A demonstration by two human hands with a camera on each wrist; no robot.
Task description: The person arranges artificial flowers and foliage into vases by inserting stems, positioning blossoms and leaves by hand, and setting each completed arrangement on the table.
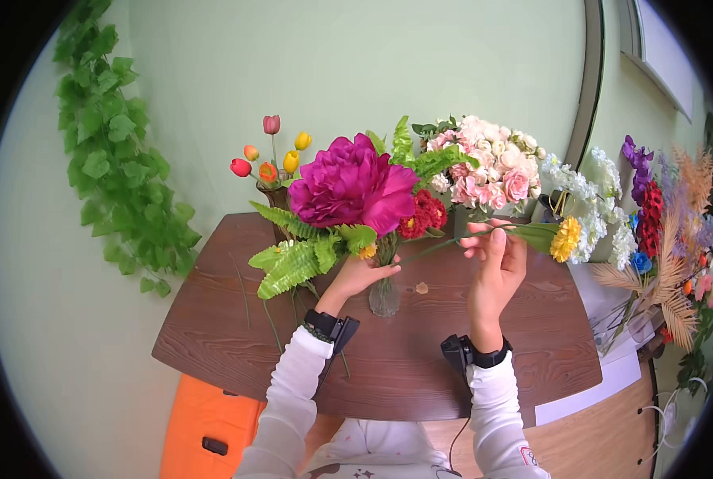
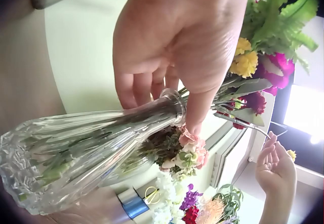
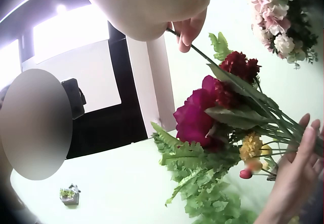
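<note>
A clear ribbed glass vase [image 1: 384,300] stands on the brown table, holding a large magenta peony [image 1: 348,185], dark red flowers [image 1: 427,215], a yellow bloom [image 2: 245,64] and green fern leaves [image 1: 291,267]. My left hand [image 1: 356,278] holds the vase at its neck, thumb on one side and fingers on the other, just below the blooms. To the right, my right hand [image 1: 500,279] is raised and pinches the long green stem of a yellow flower [image 1: 565,239]. That stem [image 1: 450,242] slants down towards the vase mouth; its lower end is hidden among the other stems.
Behind the vase, a dark vase of tulips [image 1: 275,194] stands at left and a pink-and-white bouquet [image 1: 492,164] at right. Loose green stems [image 1: 270,323] lie on the table [image 1: 220,335]. Many more flowers [image 1: 652,231] fill the right side. An orange case [image 1: 204,431] sits below left.
</note>
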